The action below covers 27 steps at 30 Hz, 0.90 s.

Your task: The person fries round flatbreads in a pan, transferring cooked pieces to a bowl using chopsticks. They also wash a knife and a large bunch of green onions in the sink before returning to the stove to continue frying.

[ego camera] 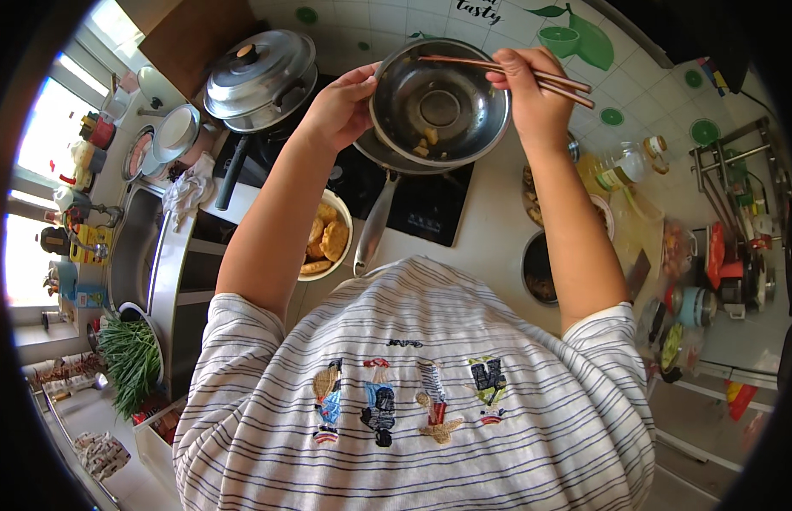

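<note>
My left hand (pixel 346 105) grips the left rim of a stainless steel bowl (pixel 459 137), which is tilted above a frying pan (pixel 376 223) on the black cooktop. A few small yellow food pieces (pixel 429 137) lie low inside the bowl. In my right hand (pixel 533 89) is a pair of chopsticks (pixel 562 83), their tips reaching over the bowl's upper inner wall. The bowl hides most of the pan. Below my left forearm, a white bowl (pixel 348 246) holds several golden fried patties (pixel 332 240).
A lidded steel pot (pixel 262 76) stands at the cooktop's (pixel 434 204) left. Oil bottles (pixel 625 167) and a dark pot (pixel 528 274) are on the right counter. The sink (pixel 129 255) and a basin of green stalks (pixel 129 361) are at left.
</note>
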Available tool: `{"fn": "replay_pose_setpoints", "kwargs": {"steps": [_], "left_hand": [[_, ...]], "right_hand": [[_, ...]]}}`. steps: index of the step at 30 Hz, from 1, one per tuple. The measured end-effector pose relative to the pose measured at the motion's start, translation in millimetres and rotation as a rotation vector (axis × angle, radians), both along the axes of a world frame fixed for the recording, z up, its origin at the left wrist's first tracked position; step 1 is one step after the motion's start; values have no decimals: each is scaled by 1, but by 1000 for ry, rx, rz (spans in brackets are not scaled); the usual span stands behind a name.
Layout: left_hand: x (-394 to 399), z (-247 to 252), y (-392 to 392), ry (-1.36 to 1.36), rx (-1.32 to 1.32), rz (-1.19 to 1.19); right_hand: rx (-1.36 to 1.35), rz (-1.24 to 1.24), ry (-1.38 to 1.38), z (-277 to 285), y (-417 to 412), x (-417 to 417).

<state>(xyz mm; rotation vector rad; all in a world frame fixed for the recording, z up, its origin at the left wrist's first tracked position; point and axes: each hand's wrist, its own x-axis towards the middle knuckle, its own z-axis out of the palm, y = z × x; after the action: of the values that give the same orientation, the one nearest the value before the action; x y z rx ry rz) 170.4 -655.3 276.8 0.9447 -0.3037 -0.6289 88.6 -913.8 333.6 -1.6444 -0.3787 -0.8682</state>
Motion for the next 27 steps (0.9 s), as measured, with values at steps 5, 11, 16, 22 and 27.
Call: {"fn": "replay_pose_setpoints", "kwargs": {"steps": [5, 11, 16, 22, 27], "left_hand": [[-5, -1, -4, -104, 157, 128], [0, -10, -7, -233, 262, 224], [6, -25, -5, -388, 253, 324], [13, -34, -11, -609, 282, 461], [17, -45, -16, -718, 389, 570]], "right_hand": [[-169, 150, 519, -6, -11, -3], [-443, 107, 141, -22, -3, 12], [-357, 63, 238, -44, 1, 14], [-333, 4, 237, -65, 13, 13], [-249, -110, 111, -69, 19, 7]]}}
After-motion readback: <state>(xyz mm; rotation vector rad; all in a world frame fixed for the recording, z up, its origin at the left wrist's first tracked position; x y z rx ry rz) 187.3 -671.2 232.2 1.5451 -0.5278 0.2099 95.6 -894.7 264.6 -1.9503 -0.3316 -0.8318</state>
